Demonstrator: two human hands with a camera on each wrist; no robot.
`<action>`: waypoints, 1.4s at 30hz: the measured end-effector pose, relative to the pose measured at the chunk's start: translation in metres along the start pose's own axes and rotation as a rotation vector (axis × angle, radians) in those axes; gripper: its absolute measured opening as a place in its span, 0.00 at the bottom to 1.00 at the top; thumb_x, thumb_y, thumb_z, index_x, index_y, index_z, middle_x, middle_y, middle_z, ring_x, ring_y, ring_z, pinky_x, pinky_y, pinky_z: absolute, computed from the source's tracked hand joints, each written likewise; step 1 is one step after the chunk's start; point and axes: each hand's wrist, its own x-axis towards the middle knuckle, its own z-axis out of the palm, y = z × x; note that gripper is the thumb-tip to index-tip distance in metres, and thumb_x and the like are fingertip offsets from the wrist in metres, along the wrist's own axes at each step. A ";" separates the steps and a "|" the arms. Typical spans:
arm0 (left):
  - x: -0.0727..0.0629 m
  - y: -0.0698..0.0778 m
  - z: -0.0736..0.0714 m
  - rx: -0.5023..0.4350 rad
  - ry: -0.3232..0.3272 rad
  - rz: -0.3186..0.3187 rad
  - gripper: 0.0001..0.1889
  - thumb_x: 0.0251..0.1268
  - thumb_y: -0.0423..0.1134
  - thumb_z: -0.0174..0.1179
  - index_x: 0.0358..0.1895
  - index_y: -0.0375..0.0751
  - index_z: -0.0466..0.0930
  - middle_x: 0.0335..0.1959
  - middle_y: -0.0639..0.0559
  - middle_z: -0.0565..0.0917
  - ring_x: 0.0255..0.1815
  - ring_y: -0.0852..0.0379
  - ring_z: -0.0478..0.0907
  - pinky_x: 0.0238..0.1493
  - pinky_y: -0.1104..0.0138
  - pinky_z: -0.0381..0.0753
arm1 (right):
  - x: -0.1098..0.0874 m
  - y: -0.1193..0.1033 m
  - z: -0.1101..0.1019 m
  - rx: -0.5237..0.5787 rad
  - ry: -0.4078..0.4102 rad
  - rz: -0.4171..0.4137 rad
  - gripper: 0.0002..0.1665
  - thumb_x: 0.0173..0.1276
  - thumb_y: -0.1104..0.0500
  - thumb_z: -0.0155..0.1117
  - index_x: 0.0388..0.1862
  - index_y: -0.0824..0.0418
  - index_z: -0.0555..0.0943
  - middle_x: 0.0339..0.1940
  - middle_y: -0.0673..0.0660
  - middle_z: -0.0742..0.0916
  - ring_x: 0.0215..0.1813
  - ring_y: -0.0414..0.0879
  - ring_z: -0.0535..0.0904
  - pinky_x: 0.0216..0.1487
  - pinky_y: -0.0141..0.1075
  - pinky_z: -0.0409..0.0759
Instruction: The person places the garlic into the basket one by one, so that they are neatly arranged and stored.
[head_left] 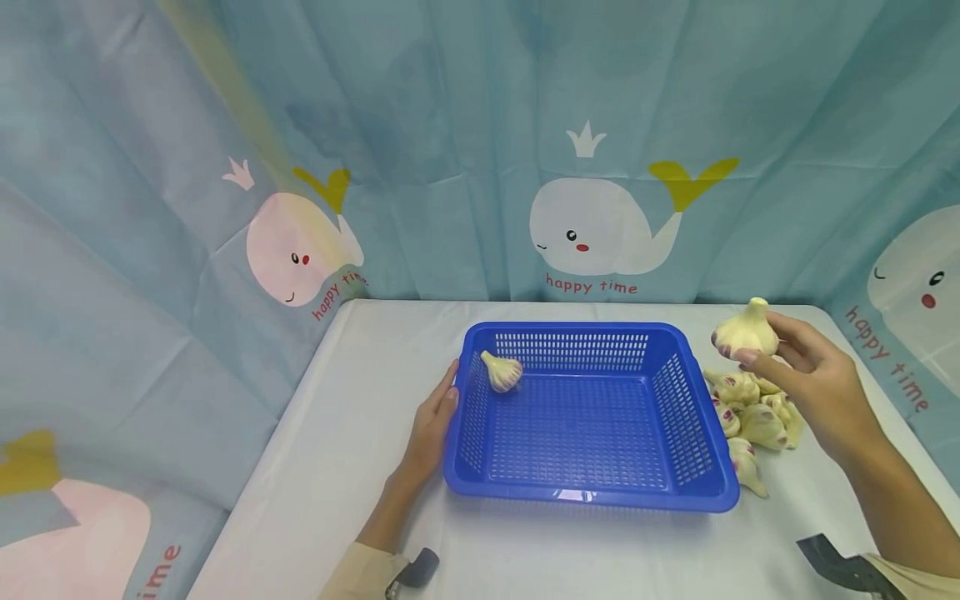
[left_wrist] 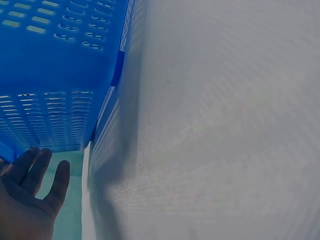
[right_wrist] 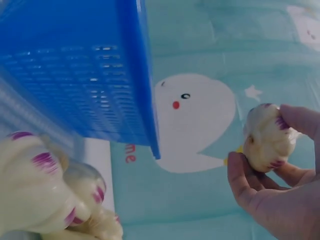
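Note:
A garlic bulb [head_left: 746, 333] with purple streaks is pinched between the thumb and fingers of my right hand [head_left: 821, 379], its stem end upward in the head view. Below that hand, a pile of garlic bulbs [head_left: 763, 427] lies on the table to the right of a blue plastic basket [head_left: 577, 499]. One more garlic bulb [head_left: 502, 372] lies inside the basket at its back left. My left hand [head_left: 430, 429] rests against the basket's left side, and in the left wrist view its fingers [left_wrist: 59, 185] are extended near the slotted wall.
The table [head_left: 360, 392] is covered in white cloth. Behind it and at both sides hangs a blue curtain [head_left: 450, 233] printed with whales. The basket's raised right wall [right_wrist: 135, 75] stands between the pile and the basket's inside.

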 end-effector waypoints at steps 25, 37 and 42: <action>0.000 0.001 0.000 0.008 0.005 -0.006 0.31 0.89 0.56 0.38 0.87 0.53 0.56 0.85 0.61 0.60 0.87 0.54 0.54 0.86 0.50 0.55 | 0.025 -0.035 0.021 0.130 -0.012 -0.102 0.37 0.79 0.64 0.64 0.83 0.62 0.65 0.64 0.41 0.80 0.57 0.27 0.83 0.53 0.17 0.82; -0.001 0.001 0.000 0.018 -0.001 -0.012 0.31 0.88 0.57 0.38 0.87 0.55 0.56 0.85 0.63 0.60 0.87 0.57 0.54 0.86 0.52 0.56 | 0.037 -0.045 0.026 0.144 -0.046 -0.114 0.36 0.81 0.61 0.63 0.83 0.60 0.65 0.67 0.46 0.79 0.62 0.28 0.80 0.54 0.19 0.83; 0.000 0.002 0.000 0.013 0.000 -0.014 0.31 0.88 0.57 0.38 0.86 0.56 0.56 0.85 0.64 0.60 0.87 0.57 0.54 0.86 0.51 0.56 | 0.042 -0.050 0.028 0.166 -0.062 -0.122 0.36 0.80 0.61 0.63 0.83 0.61 0.65 0.67 0.47 0.79 0.63 0.31 0.80 0.54 0.19 0.83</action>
